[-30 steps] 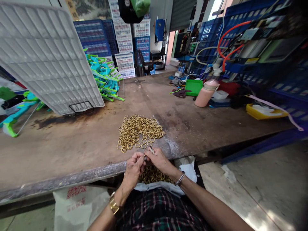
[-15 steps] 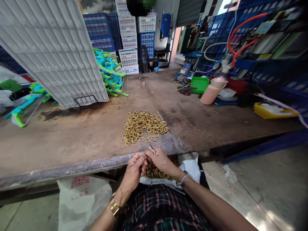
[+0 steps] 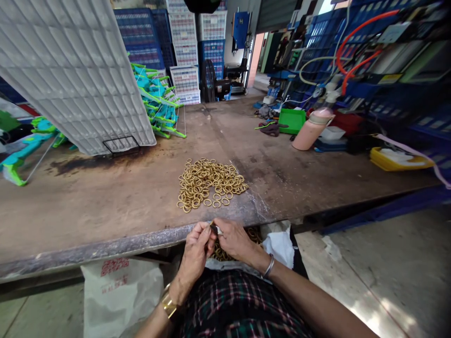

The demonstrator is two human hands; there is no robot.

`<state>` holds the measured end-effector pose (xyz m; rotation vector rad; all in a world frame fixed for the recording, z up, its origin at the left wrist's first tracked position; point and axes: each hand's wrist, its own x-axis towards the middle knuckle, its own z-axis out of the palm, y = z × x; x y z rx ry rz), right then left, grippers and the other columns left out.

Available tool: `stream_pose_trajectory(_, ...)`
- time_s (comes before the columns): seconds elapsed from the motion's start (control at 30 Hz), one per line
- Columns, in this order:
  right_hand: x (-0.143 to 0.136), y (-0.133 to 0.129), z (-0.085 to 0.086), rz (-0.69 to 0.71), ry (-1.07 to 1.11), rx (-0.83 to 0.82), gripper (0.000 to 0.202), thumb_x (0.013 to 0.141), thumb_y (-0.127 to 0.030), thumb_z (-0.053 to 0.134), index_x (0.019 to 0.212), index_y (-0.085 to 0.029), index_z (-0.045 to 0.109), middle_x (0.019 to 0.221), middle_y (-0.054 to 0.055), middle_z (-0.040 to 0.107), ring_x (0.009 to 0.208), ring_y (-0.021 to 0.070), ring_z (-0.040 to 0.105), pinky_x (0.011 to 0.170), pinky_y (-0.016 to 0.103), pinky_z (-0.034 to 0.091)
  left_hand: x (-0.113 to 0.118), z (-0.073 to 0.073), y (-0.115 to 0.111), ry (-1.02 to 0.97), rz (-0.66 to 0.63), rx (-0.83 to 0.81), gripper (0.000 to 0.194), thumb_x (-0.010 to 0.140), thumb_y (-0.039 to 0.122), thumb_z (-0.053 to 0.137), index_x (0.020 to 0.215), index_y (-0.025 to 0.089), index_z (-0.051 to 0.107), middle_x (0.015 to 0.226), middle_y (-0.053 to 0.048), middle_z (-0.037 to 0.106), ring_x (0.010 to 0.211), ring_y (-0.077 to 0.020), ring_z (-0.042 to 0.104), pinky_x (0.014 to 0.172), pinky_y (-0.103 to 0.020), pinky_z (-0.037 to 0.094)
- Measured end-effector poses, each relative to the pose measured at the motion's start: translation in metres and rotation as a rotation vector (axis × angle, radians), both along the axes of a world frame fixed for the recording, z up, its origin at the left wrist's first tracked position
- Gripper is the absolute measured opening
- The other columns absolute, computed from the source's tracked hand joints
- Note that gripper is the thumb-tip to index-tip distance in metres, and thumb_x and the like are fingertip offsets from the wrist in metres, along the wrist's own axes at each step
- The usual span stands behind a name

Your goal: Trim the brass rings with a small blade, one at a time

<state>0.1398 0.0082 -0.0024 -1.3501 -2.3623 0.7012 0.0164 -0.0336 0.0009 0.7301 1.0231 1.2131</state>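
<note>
My left hand (image 3: 198, 246) is pinched closed at the table's front edge, its fingertips on a brass-coloured ring (image 3: 212, 224) that is mostly hidden. Against it, my right hand (image 3: 234, 239) grips a small knife-like tool (image 3: 214, 229) with a dark tip and a pale handle; fingers cover much of it. The tool's tip meets the left fingertips. Just beyond both hands, a pile of brass-coloured rings (image 3: 207, 180) lies on the wooden table (image 3: 141, 197). Below my right wrist, more rings (image 3: 220, 253) fill a white bag (image 3: 280, 246) on my lap.
A grey ribbed panel (image 3: 81, 80) leans at the left, beside green and turquoise plastic toy bows (image 3: 160, 101). To the right stand a pink bottle (image 3: 310, 131), a green tray (image 3: 292, 120) and a yellow tray (image 3: 398, 159). Stacked crates (image 3: 185, 61) rise behind the table.
My right hand has turned the tool so its tip, which pointed up and away, now meets the left fingertips. My left hand has stayed nearly in place. The view has shifted slightly.
</note>
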Motion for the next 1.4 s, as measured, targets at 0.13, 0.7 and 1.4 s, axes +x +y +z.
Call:
stream_pose_trajectory(0.13, -0.001, -0.001, 0.001, 0.022, -0.065, 0.014, 0.021, 0.073, -0.007, 0.041, 0.087, -0.018, 0.052, 0.079, 0.002, 0.060, 0.072, 0.0137, 0.053, 0.062, 0.024, 0.029, -0.002, -0.002, -0.001, 0.053, 0.008, -0.004, 0.029, 0.078, 0.045, 0.053, 0.072, 0.017, 0.047, 0.050, 0.007, 0.039, 0.040, -0.0046, 0.027, 0.040, -0.017, 0.021)
stream_pose_trajectory(0.7, -0.007, -0.006, 0.011, -0.019, -0.210, -0.016, 0.021, 0.078, -0.010, 0.041, 0.094, -0.018, 0.051, 0.088, 0.006, 0.063, 0.078, 0.0164, 0.056, 0.062, 0.025, 0.029, -0.005, 0.000, -0.005, 0.316, 0.038, 0.103, 0.029, 0.079, 0.045, 0.050, 0.067, 0.018, 0.047, 0.053, 0.005, 0.041, 0.047, -0.0080, 0.034, 0.045, -0.019, 0.027)
stream_pose_trajectory(1.4, 0.013, 0.058, -0.006, -0.402, -0.356, 0.109, 0.018, 0.085, -0.027, 0.043, 0.101, -0.020, 0.046, 0.096, 0.007, 0.061, 0.080, 0.0178, 0.060, 0.061, 0.026, 0.033, -0.004, 0.003, -0.002, -0.266, -0.003, -0.178, 0.019, 0.074, 0.034, 0.060, 0.078, 0.016, 0.052, 0.063, 0.001, 0.056, 0.043, -0.0052, 0.040, 0.039, -0.017, 0.025)
